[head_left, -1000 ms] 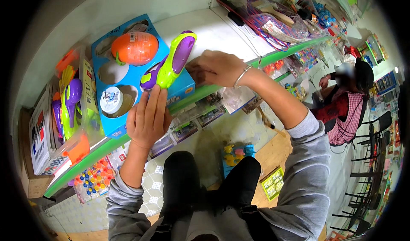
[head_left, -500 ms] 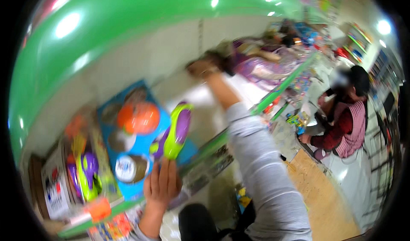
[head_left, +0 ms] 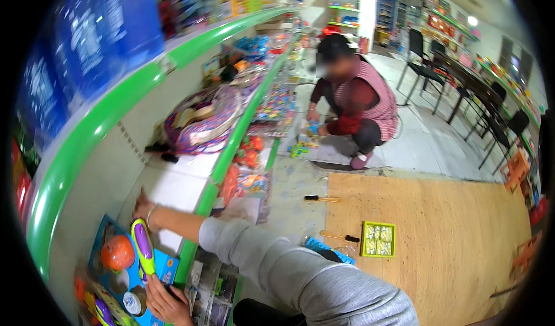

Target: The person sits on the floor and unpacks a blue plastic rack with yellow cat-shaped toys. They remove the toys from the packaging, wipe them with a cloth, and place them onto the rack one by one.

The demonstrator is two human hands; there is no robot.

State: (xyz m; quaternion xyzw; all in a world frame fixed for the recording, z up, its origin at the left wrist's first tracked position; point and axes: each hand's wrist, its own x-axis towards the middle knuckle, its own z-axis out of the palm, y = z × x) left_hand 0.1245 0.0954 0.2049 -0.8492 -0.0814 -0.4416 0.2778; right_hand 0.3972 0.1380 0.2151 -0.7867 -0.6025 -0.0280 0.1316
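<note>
My right arm, in a grey sleeve, reaches across the shelf. My right hand [head_left: 143, 206] rests low by the white back panel, its fingers stretched out and partly hidden, with no object visible in it. My left hand [head_left: 167, 304] lies with fingers extended and close together over the blue toy package [head_left: 167, 266]. Its fingertips meet the lower end of a purple and green plastic toy [head_left: 143, 246]. An orange round toy [head_left: 118, 252] and a white-lidded round piece [head_left: 133, 303] sit in the blue package. A small black object [head_left: 161, 148] lies farther along the shelf.
The shelf's green front edge [head_left: 228, 158] runs away from me beside a purple patterned bag [head_left: 202, 115]. Overhead is another green-edged shelf [head_left: 98, 135]. A person [head_left: 358, 100] squats in the aisle. Brushes [head_left: 324, 199] and a yellow-green tray [head_left: 378, 239] lie on the tan board [head_left: 451, 228].
The view has swung right, bringing the aisle and the person more into sight. My right hand has come back along the shelf, away from the black object. My left hand stays by the purple-green toy.
</note>
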